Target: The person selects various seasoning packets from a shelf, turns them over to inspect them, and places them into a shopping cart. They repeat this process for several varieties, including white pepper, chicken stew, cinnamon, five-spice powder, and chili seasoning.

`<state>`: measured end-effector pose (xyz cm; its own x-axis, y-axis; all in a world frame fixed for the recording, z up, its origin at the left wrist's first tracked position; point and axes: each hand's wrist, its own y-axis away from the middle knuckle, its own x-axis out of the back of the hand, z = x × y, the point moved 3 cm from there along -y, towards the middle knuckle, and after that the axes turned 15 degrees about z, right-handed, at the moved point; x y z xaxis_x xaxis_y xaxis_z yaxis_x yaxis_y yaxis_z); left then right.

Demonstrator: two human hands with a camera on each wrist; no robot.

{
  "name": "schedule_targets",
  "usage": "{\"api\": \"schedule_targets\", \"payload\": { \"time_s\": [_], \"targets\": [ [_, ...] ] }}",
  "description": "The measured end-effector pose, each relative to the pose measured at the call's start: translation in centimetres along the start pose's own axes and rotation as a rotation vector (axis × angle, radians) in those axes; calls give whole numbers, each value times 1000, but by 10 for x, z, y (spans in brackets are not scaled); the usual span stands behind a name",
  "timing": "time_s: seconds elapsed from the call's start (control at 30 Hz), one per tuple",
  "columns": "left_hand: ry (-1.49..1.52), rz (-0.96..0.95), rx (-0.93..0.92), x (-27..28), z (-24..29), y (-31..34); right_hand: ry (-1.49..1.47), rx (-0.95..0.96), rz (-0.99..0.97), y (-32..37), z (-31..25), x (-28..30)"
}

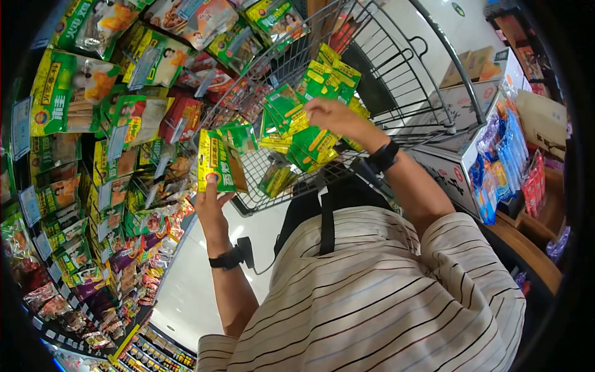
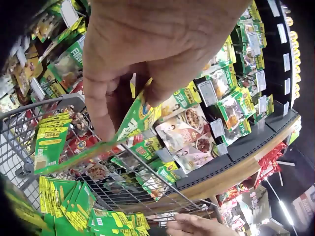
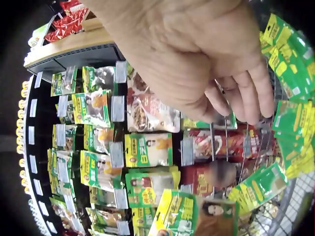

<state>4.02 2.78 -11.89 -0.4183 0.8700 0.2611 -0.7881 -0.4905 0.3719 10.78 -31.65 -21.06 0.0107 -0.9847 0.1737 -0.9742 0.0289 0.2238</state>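
Observation:
In the head view the left hand (image 1: 212,208) pinches a green and yellow packet (image 1: 214,162) by its lower edge, beside the cart's left side. The left wrist view shows that packet (image 2: 140,114) between thumb and fingers. The right hand (image 1: 338,119) hangs over the packets (image 1: 313,144) heaped in the wire cart (image 1: 403,93); its fingers are loosely bent and hold nothing. In the right wrist view the right hand (image 3: 211,73) has its fingers spread a little above the cart's wires, and the held packet (image 3: 197,214) shows at the bottom.
Shelves of hanging packets (image 1: 74,93) with price tags fill the left side. White boxes (image 1: 443,167) and bags of blue and red goods (image 1: 508,155) stand right of the cart. Pale floor (image 1: 192,279) shows between the shelves and the person.

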Motion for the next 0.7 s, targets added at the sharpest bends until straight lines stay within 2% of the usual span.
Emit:
{"api": "schedule_targets", "payload": {
  "time_s": [0.13,0.2,0.3,0.6,0.7],
  "targets": [
    [-24,18,-5,0,-16,-12,-59,-288,40,-17,-7,51],
    [-116,26,26,-5,-25,-21,-37,-307,42,-26,-1,69],
    [-259,-38,-27,-22,-40,-32,-9,-359,84,-33,9,82],
    [-282,-108,179,-68,-135,-80,47,-459,116,-52,50,102],
    [-355,-38,253,-69,-158,-89,113,-487,116,-62,76,114]
  ]
}}
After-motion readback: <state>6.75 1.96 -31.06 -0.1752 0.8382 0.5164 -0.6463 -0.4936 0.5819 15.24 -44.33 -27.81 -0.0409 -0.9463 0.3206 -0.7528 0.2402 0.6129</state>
